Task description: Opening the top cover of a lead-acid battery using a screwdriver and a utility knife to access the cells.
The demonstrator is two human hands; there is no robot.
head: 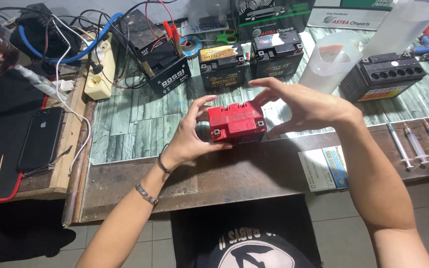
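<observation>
Holding: the left hand grips the small red rectangular plastic battery by its left end, fingers closed on it, so it stays steady.
Right hand: fingers spread, released, above its right side, perhaps touching.
Place: on the bench, near three black batteries.
Right edge: clear plastic syringes.

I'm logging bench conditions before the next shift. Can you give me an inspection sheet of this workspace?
Surface: wooden bench with a green plank-pattern mat.
Job's things: red battery, upright near the bench edge.
Hands: left hand grips the battery's left side; right hand open, hovering over its right end.
Clutter: three black batteries behind, a fourth at right, plastic jug, syringes, phone.
Cables: tangle by the power strip; red clips on one battery.
Surroundings: tiled floor.
</observation>
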